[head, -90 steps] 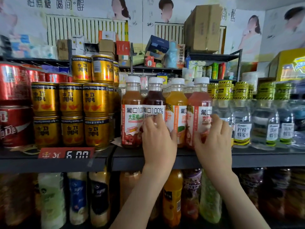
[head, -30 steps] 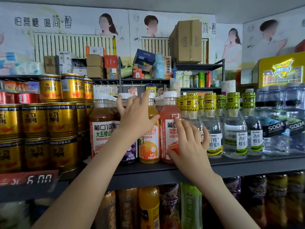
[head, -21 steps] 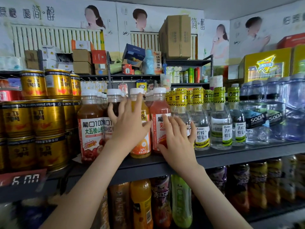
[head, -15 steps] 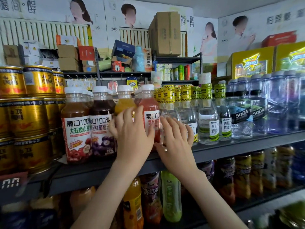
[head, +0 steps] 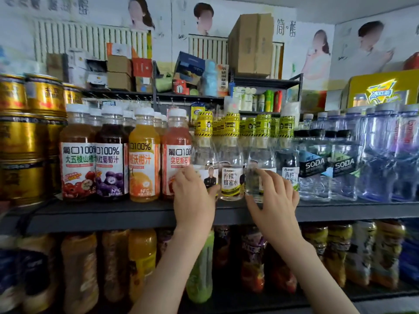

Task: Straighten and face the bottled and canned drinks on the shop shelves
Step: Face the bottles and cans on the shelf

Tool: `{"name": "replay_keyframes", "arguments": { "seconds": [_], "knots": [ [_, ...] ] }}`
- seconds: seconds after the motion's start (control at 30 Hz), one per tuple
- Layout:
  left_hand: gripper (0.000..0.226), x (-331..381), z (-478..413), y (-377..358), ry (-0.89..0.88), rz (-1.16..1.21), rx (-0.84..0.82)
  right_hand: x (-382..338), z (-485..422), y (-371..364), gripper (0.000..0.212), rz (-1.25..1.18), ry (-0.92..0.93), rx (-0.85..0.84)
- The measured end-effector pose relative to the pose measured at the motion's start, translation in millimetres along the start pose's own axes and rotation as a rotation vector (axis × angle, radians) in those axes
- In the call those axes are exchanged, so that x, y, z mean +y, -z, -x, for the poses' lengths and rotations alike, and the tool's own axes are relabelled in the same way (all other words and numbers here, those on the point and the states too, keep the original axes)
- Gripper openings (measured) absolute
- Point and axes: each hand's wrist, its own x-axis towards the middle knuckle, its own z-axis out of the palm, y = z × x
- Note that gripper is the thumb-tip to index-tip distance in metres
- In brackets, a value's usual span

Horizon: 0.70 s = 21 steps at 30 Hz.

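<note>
Four juice bottles stand in a row on the dark shelf (head: 127, 211): brown (head: 77, 155), purple (head: 111, 155), orange (head: 144, 155) and red (head: 176, 152), labels facing out. To their right stand clear honey-water bottles with yellow striped caps. My left hand (head: 195, 193) wraps the base of the leftmost clear bottle (head: 205, 155), beside the red juice. My right hand (head: 272, 191) grips the lower part of another clear bottle (head: 260, 155), two places right. A lemon honey-water bottle (head: 231, 177) stands between my hands with its label forward.
Gold cans (head: 22, 137) are stacked at the left. Soda water bottles (head: 317, 166) and larger clear bottles (head: 385, 155) fill the shelf's right end. A lower shelf holds several coloured drink bottles (head: 140, 264). Boxes (head: 249, 44) sit on racks behind.
Both hands have left the juice bottles and shifted right onto the clear honey-water bottles. The view has panned right; the juice labels now face out.
</note>
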Motion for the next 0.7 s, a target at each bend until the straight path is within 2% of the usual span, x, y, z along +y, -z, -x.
{"name": "replay_keyframes", "arguments": {
  "seconds": [0.23,0.33,0.43,0.57,0.7],
  "knots": [
    [0.076,12,-3,-9,0.106,-0.033,0.006,27,-1,7,0.053,-0.116,0.094,-0.112],
    [0.079,15,-2,-12,0.148,-0.033,0.006,35,-3,12,0.054,-0.152,0.071,-0.155],
    [0.08,22,3,-16,0.169,-0.013,0.065,44,-3,14,0.054,-0.162,0.013,-0.115],
    [0.078,43,15,-28,0.057,-0.083,0.214,54,-3,10,0.056,-0.098,-0.061,-0.026],
    [0.06,67,24,-52,-0.22,-0.042,0.287,77,-11,14,0.062,-0.042,-0.175,0.103]
  ]
}}
